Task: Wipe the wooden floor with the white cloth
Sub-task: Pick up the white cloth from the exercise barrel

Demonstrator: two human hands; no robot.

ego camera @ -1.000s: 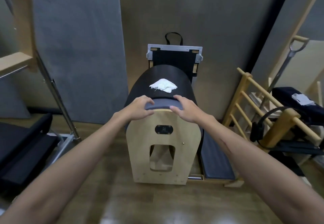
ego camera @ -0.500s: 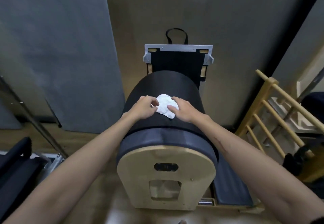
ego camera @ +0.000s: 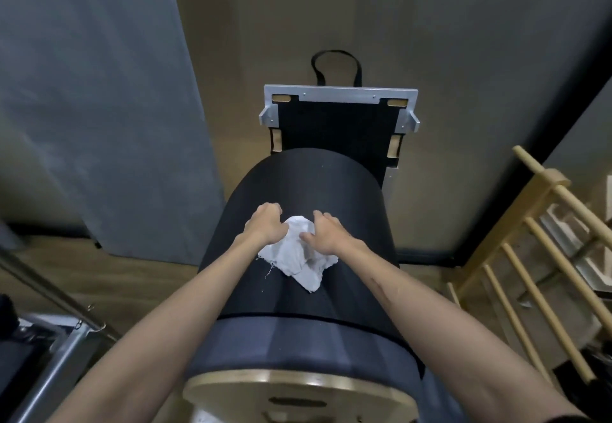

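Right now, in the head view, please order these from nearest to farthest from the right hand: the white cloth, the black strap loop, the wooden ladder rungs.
1. white cloth, under the right hand
2. wooden ladder rungs, far right
3. black strap loop, top, by the wall

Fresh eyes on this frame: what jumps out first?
The white cloth stands out, crumpled on top of the black padded barrel at centre. Both hands are on it: the left hand grips its left edge, the right hand grips its right side. Behind stands a black board with a metal frame; a wooden ladder rack sits at right.
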